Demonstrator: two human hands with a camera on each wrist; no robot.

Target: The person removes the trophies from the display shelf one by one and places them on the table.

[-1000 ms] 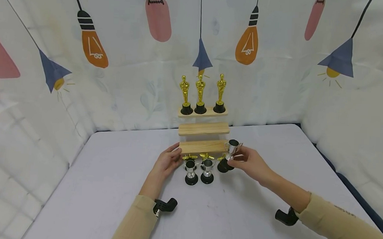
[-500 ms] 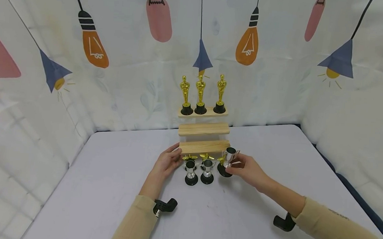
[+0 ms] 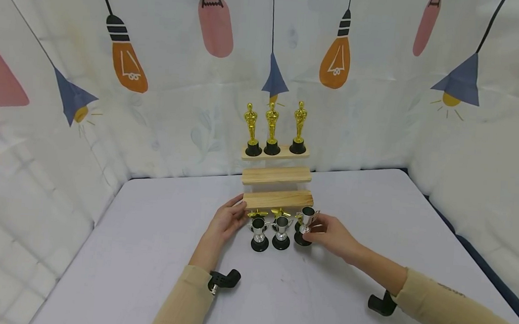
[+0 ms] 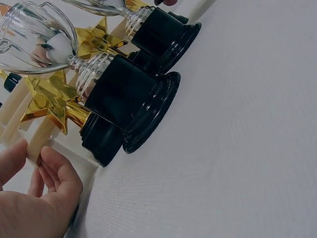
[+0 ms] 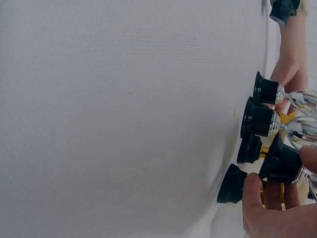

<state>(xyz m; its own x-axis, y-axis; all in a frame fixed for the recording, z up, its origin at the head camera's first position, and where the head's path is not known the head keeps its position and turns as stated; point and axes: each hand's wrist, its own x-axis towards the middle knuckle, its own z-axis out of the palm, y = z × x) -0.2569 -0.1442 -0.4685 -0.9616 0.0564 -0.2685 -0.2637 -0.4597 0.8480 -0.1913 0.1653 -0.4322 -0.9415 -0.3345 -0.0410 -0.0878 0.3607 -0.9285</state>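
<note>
My left hand [image 3: 226, 220] pinches the left end of the lowest board of a small wooden tiered shelf [image 3: 277, 200]; the left wrist view shows thumb and finger on the board's end [image 4: 39, 141]. Between thumb and fingers, my right hand [image 3: 336, 240] holds a silver trophy cup [image 3: 308, 214] low down, near its black base [image 5: 281, 159]. That base looks slightly tilted in the right wrist view. To its left stand two more silver cups, one farther left [image 3: 259, 226] and one in the middle [image 3: 281, 225]. Gold star trophies [image 4: 49, 101] stand behind the cups, the rightmost mostly hidden.
Three gold figure statuettes [image 3: 272, 125] stand on the top board [image 3: 282, 154]. The middle board [image 3: 276, 175] lies below it. A white cloth covers the table [image 3: 162, 225], and a patterned curtain [image 3: 168, 121] hangs behind.
My right hand has brought the silver cup down and slightly left, in front of the rightmost star trophy. The left hand stays at the board's end.
</note>
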